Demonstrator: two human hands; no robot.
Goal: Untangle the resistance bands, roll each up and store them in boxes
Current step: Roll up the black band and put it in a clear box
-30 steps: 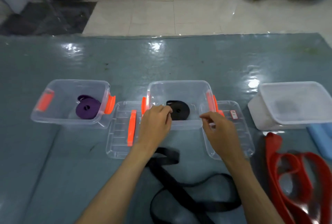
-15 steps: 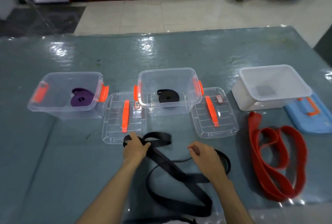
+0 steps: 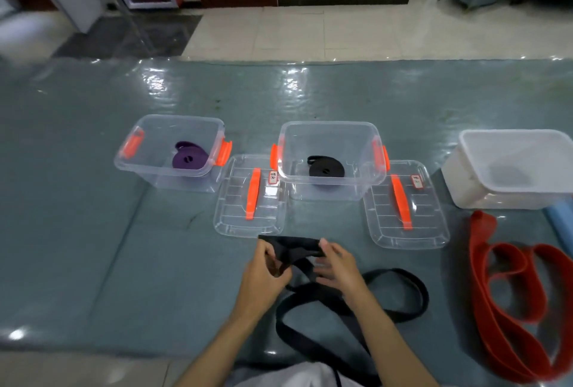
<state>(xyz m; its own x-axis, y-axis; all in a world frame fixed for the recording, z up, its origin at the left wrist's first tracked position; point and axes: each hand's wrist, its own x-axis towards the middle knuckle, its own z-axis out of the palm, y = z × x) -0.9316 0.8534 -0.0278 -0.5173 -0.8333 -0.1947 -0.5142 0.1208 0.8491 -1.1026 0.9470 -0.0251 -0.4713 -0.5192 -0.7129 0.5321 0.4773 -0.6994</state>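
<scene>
A: Since the purple roll [image 3: 189,159] and black roll [image 3: 326,167] already sit in the two clear boxes at centre frame, that's two done; what's left?

B: Loose black band [image 3: 356,299] and red band [image 3: 508,299], lower right; white box [image 3: 508,169] looks empty. Left hand [image 3: 263,275] and right hand [image 3: 341,268] both pinch the black band's end at lower centre; remainder trails below them.
</scene>
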